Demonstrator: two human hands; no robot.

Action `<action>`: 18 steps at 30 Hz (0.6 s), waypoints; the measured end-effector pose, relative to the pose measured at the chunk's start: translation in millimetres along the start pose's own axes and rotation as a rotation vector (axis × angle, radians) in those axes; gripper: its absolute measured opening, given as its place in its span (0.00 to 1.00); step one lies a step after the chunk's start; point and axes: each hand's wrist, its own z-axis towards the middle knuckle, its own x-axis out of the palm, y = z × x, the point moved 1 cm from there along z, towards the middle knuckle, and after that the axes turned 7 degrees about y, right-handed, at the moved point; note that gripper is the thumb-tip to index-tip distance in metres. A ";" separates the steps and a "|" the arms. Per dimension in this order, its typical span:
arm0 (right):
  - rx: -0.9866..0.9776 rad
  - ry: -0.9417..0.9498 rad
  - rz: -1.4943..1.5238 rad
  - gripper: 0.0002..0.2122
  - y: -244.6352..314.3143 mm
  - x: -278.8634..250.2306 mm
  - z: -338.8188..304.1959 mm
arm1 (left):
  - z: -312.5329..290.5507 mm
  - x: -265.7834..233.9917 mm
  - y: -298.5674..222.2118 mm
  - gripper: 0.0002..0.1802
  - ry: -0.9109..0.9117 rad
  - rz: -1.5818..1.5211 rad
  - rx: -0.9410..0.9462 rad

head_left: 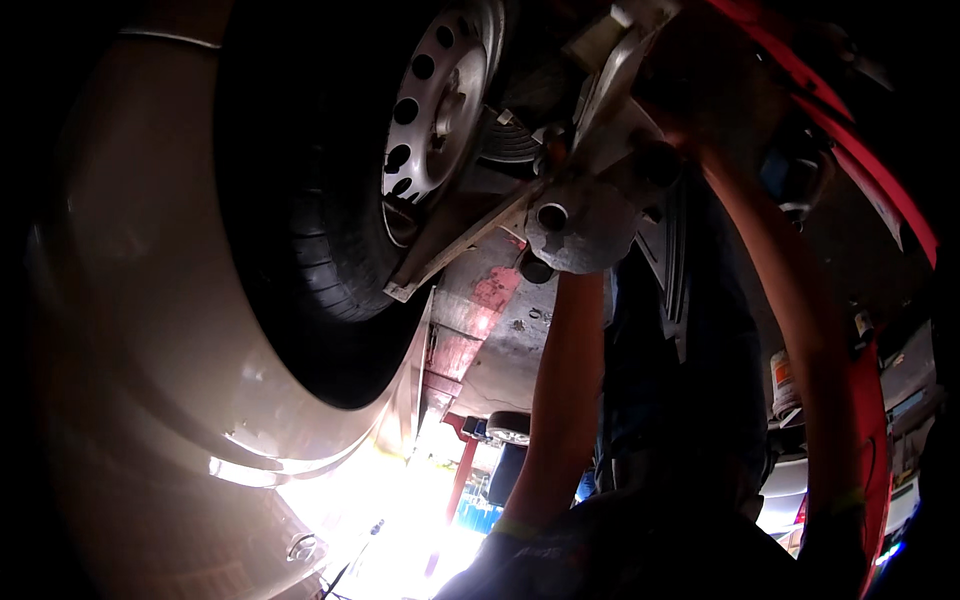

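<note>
Right hand (683, 132): in deep shadow at the metal assembly's 1-to-2 o'clock edge; whether it grasps or merely touches, cannot tell.
Left hand: hidden behind the assembly; its state cannot be told. Left forearm (568, 385): bare, rising to the assembly's underside from 6 o'clock.
Metal assembly (590, 240): one, grey, at the meeting of the two arms; rounded plate, round hole at its 10 o'clock, slanting bar (462, 245) reaching out toward 8 o'clock. Bar's far end overlaps the tyre in view; contact cannot be told.

Outward from the assembly:
Wheel (443, 125): silver, ring of round holes, 10 o'clock.
Tyre (335, 265): black, around the wheel, 9 o'clock.
Body panel (150, 250): pale, curved, beyond the tyre.
Red beam (838, 122): 2 o'clock.
Container (783, 378): white and orange, 4 o'clock.
</note>
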 end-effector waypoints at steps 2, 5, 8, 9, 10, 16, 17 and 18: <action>-0.004 0.009 -0.004 0.25 2.2 -8.1 0.8 | 3.1 0.4 0.1 0.25 0.000 -0.001 0.003; -0.007 0.023 -0.006 0.24 3.4 -13.7 2.4 | 6.6 0.6 -0.8 0.26 -0.003 0.003 0.010; -0.008 0.029 -0.009 0.24 3.2 -19.3 3.5 | 9.2 0.2 1.5 0.26 -0.006 0.007 0.009; -0.007 0.033 -0.011 0.24 3.2 -20.6 4.4 | 10.8 -0.2 1.7 0.26 -0.007 0.004 0.008; -0.005 0.040 -0.009 0.24 2.9 -20.4 5.1 | 11.3 -0.8 1.5 0.26 -0.009 0.004 0.009; 0.016 0.069 -0.007 0.23 2.2 -27.7 9.1 | 15.1 -6.1 1.1 0.27 -0.018 0.004 0.034; 0.032 0.073 -0.008 0.23 3.0 -29.5 5.5 | 13.9 -5.6 2.8 0.27 -0.020 0.003 0.029; 0.041 0.079 -0.009 0.23 2.9 -29.9 5.1 | 13.8 -6.1 2.9 0.27 -0.024 -0.001 0.033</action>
